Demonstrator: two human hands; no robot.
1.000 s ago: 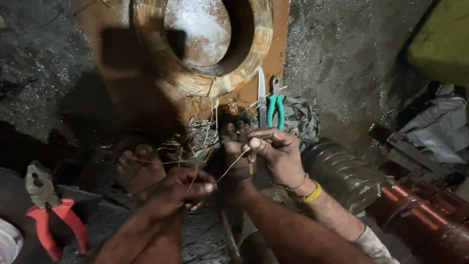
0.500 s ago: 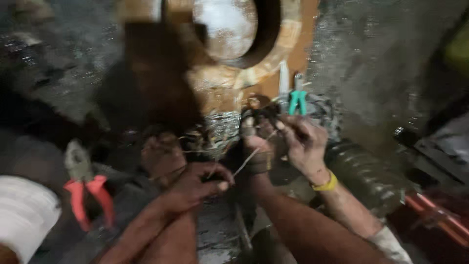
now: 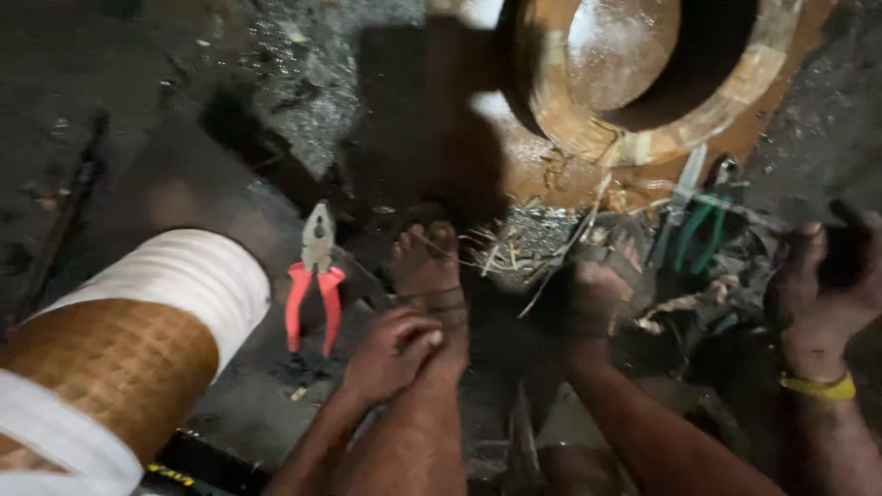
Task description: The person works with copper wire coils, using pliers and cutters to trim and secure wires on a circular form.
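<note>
**Copper coil above, thin wire low between my feet**

Copper-brown and taped in pale patches, the big ring-shaped winding lies at the top of my view on the dark, gritty floor. Next in bulk is the roll wrapped in white tape over brown weave, resting at my lower left. My left foot and right foot sit side by side below the winding, with a tangle of loose wire strands between and just ahead of them.

My left hand is down beside the left ankle, fingers curled together; blur hides whether they pinch a strand. My right hand, yellow band at the wrist, is raised at the far right, closed around something dark that I cannot make out.

I judge a fine strand wants steady, even tension and no kinking, so both hands should pull in line.

Red-handled pliers lie just left of my foot; green-handled cutters rest near the winding. Scattered offcuts could snag the strand.
</note>
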